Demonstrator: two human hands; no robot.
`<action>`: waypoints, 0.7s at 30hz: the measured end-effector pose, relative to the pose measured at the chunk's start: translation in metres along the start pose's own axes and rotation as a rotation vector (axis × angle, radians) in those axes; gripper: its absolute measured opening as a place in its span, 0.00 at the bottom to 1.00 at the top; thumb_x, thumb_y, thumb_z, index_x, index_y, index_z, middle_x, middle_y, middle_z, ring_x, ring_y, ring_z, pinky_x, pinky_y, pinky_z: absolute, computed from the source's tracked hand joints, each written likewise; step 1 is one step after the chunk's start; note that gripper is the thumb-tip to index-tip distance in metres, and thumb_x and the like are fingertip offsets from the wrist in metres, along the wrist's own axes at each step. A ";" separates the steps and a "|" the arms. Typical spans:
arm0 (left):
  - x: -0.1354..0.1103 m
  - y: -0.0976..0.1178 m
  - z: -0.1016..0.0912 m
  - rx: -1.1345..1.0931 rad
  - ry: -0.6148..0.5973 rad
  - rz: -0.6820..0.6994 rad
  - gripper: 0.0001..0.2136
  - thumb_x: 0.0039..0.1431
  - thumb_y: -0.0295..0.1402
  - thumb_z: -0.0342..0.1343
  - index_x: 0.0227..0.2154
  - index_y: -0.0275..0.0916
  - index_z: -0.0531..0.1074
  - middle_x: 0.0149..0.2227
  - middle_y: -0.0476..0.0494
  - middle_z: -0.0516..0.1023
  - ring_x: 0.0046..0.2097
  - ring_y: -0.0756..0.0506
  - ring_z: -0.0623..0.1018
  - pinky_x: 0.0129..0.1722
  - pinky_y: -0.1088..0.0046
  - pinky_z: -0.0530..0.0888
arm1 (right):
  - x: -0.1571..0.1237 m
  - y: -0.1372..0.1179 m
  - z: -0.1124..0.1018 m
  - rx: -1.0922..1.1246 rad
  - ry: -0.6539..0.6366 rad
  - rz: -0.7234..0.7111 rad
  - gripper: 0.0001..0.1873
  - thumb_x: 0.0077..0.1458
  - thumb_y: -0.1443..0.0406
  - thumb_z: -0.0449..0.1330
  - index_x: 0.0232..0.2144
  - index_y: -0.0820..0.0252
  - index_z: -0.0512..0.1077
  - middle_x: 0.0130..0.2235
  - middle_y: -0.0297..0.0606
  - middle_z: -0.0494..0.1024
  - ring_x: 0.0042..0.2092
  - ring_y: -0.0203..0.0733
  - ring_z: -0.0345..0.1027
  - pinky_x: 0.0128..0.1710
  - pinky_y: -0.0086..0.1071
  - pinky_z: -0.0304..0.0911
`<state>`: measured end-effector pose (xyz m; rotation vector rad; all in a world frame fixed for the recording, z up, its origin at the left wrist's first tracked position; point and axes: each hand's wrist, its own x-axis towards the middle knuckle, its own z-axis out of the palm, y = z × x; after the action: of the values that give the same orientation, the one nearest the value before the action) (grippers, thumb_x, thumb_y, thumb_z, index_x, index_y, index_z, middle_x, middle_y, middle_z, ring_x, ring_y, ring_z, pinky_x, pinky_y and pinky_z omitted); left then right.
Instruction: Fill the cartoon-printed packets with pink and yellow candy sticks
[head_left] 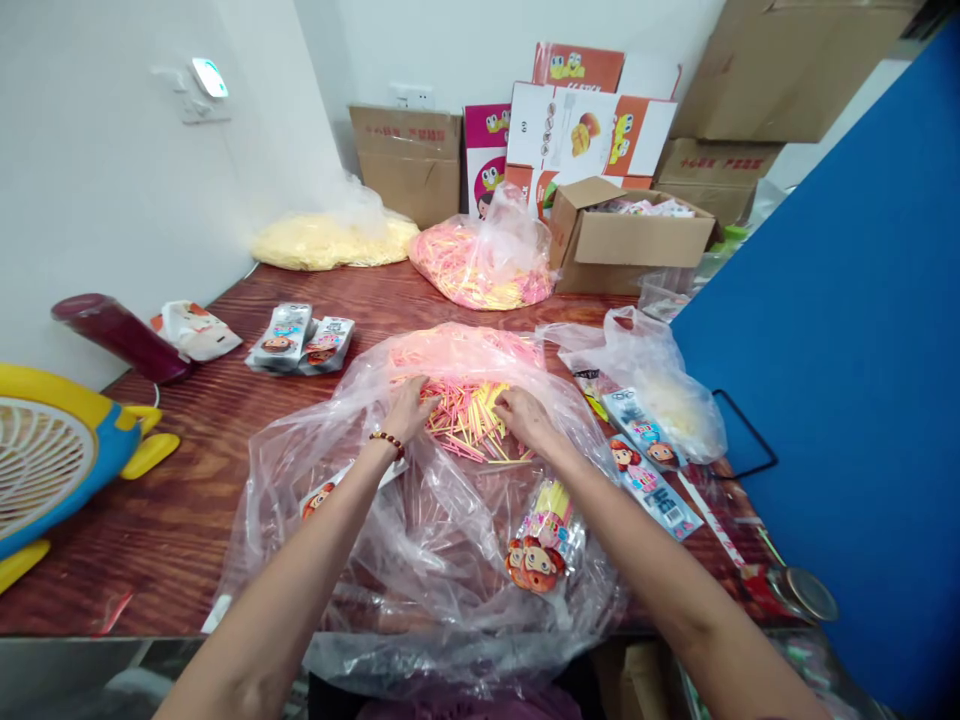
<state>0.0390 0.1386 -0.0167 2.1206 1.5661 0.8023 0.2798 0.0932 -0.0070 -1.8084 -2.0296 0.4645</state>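
Note:
A large clear plastic bag point(420, 560) lies open on the wooden table point(187, 470), with a heap of thin pink and yellow sticks point(469, 410) inside it. My left hand point(409, 408), a bead bracelet on its wrist, reaches into the heap from the left with its fingers curled among the sticks. My right hand point(525, 418) does the same from the right, fingers bent down into the pile. A small cartoon-printed packet holding yellow sticks point(544, 545) lies on the bag between my forearms.
Cartoon packets lie at the left point(300, 340) and right point(649, 470). Further back are a bag of pink sticks point(480, 265), a yellow heap point(330, 240), an open carton point(630, 235) and stacked boxes. A yellow fan point(52, 460) stands left, a blue panel point(847, 330) right.

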 end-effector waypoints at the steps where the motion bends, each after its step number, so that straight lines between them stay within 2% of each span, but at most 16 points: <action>1: -0.004 0.001 -0.001 0.008 0.001 0.004 0.17 0.61 0.36 0.52 0.49 0.32 0.70 0.53 0.30 0.74 0.56 0.37 0.73 0.58 0.57 0.67 | -0.002 -0.005 0.002 -0.050 -0.009 0.011 0.12 0.58 0.65 0.55 0.40 0.66 0.75 0.44 0.50 0.77 0.46 0.48 0.69 0.47 0.36 0.59; 4: -0.028 0.006 -0.009 0.035 0.002 0.016 0.14 0.63 0.34 0.50 0.47 0.33 0.73 0.49 0.32 0.77 0.53 0.37 0.75 0.56 0.58 0.68 | -0.003 -0.017 0.007 -0.199 -0.027 0.069 0.17 0.57 0.63 0.57 0.46 0.68 0.72 0.49 0.56 0.73 0.51 0.54 0.65 0.50 0.41 0.57; 8: -0.073 0.009 -0.027 0.191 -0.017 0.027 0.12 0.63 0.33 0.50 0.43 0.36 0.75 0.43 0.36 0.78 0.48 0.38 0.76 0.50 0.60 0.70 | 0.002 -0.027 0.016 -0.305 -0.040 0.113 0.18 0.58 0.64 0.55 0.47 0.70 0.71 0.50 0.56 0.72 0.52 0.56 0.64 0.51 0.44 0.55; 12: -0.109 0.003 -0.044 0.403 -0.051 -0.066 0.12 0.64 0.34 0.49 0.45 0.39 0.74 0.45 0.38 0.78 0.48 0.36 0.74 0.46 0.59 0.69 | 0.006 -0.031 0.029 -0.362 -0.034 0.125 0.17 0.59 0.67 0.52 0.47 0.72 0.72 0.50 0.59 0.72 0.52 0.57 0.62 0.50 0.45 0.53; 17: -0.126 -0.008 -0.053 0.533 -0.082 -0.204 0.16 0.64 0.35 0.49 0.52 0.36 0.70 0.52 0.34 0.74 0.51 0.33 0.71 0.47 0.55 0.67 | 0.004 -0.028 0.042 -0.366 -0.048 0.089 0.18 0.60 0.71 0.47 0.46 0.70 0.72 0.49 0.60 0.72 0.52 0.56 0.62 0.50 0.45 0.51; 21: -0.128 -0.013 -0.051 0.536 -0.159 -0.255 0.16 0.64 0.36 0.49 0.51 0.37 0.71 0.52 0.34 0.72 0.51 0.32 0.70 0.47 0.54 0.66 | 0.000 -0.020 0.047 -0.297 -0.069 0.061 0.16 0.60 0.71 0.48 0.46 0.67 0.71 0.49 0.56 0.73 0.51 0.55 0.63 0.49 0.43 0.49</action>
<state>-0.0305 0.0192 -0.0134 2.1835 2.0752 0.1275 0.2399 0.0909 -0.0383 -2.0557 -2.1905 0.2548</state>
